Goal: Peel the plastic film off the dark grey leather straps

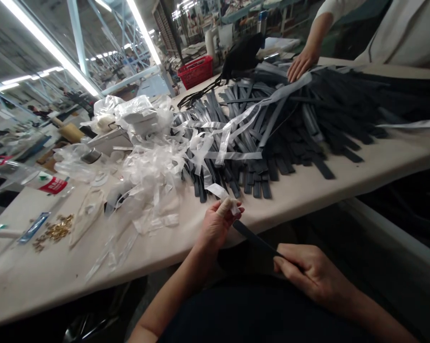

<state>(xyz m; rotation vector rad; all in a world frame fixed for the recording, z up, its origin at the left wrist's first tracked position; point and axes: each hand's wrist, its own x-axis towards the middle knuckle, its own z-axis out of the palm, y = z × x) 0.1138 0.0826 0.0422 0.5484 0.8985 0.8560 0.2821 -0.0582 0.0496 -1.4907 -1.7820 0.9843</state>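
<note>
My right hand (311, 271) is closed around a dark grey strap (255, 237), which points up and left toward my other hand. At the table's front edge, my left hand (218, 221) pinches a piece of white translucent tape (220, 192); one fingertip looks wrapped in something pale. The strap's far end lies just beside the left fingers, and I cannot tell whether they touch it. Beyond my hands spreads a big pile of dark grey straps (282, 164), with long white strips (243, 121) lying across it.
Crumpled clear film (157, 166) heaps up left of the straps. Small brass-coloured metal pieces (59, 228), a blue packet (34, 227) and a red-and-white cup (48, 183) are farther left. A red basket (195, 71) stands behind. A co-worker's hand (304, 62) rests on the pile.
</note>
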